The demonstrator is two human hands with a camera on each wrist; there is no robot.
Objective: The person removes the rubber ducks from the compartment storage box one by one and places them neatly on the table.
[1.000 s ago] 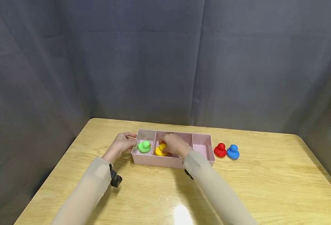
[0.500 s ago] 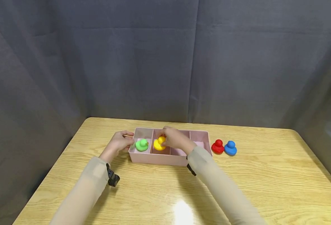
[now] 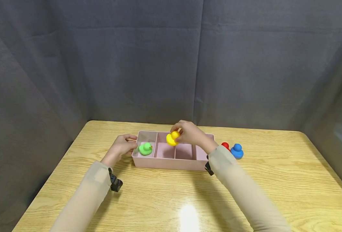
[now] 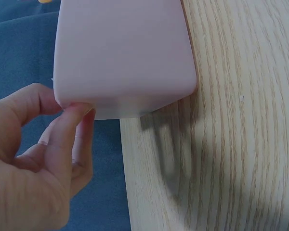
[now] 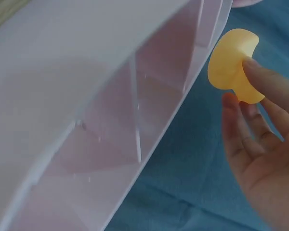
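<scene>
Grey curtains are hanging behind a pale wooden bench (image 3: 275, 180). On it, the left hand (image 3: 121, 149) is pinching the nine-o'clock end of a pink plastic divided tray (image 3: 171, 162), where a green rubber duck (image 3: 145, 149) is sitting in the end compartment. The right hand (image 3: 192, 135) is pinching a yellow rubber duck (image 3: 172, 138) above the tray's middle. A red duck (image 3: 225, 145) and a blue duck (image 3: 236, 151) are waiting outside at three o'clock.

1. Worktop (image 3: 275, 193): light wood-grain top, rounded far corners; fills the lower half of the head view
2. Backdrop (image 3: 147, 64): dark grey cloth hung behind the worktop; vertical folds and creases; wraps round both left and right sides
3. Light: overhead glare spot (image 3: 188, 219) on the near edge of the worktop; soft shadows on the wood
</scene>
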